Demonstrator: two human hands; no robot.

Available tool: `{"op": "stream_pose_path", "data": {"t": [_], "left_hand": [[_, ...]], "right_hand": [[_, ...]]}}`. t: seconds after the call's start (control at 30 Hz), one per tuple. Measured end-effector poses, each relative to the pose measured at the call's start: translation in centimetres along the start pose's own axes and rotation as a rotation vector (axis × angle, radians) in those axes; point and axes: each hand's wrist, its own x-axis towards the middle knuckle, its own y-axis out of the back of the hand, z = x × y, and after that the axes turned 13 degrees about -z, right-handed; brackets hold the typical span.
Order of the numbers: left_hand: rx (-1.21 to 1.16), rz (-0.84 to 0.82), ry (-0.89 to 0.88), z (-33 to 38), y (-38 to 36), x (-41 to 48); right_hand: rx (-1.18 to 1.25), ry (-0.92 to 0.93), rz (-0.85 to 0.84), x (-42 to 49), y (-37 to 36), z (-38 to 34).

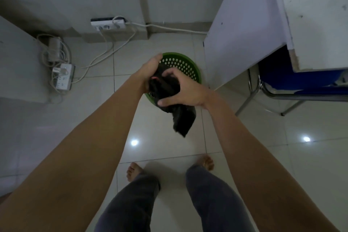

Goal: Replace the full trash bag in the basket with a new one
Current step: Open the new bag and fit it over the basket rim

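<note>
Head cam, both hands [169, 83] gripping black bag [180, 118] over green basket [186, 66], arms outstretched

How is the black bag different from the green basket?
The basket is green and the bag is black. The basket is round and stiff, with rows of holes; the bag is soft and crumpled. The basket stands on the floor, while the bag is held above it, gripped by the left hand and the right hand, one end hanging down. Both are right in front of the person.
</note>
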Motion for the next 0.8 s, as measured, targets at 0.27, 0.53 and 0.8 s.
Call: {"op": "stream_pose_path", "data": {"t": [0.27,0.53,0.8], "left_hand": [[0.124,0.037,-0.117,-0.8,2.3,6.5],[-0.372,-0.141,-0.468,-4.9,6.2,17.1],[-0.507,-0.142,-0.748,-9.2,5.0,24.3]], "right_hand": [[0.210,0.120,0.471,8.2,3.5,7.2],[0.273,0.138,0.656,17.8,7.1,14.3],[0.298,0.218,0.697,23.3,7.7,20.9]]}}
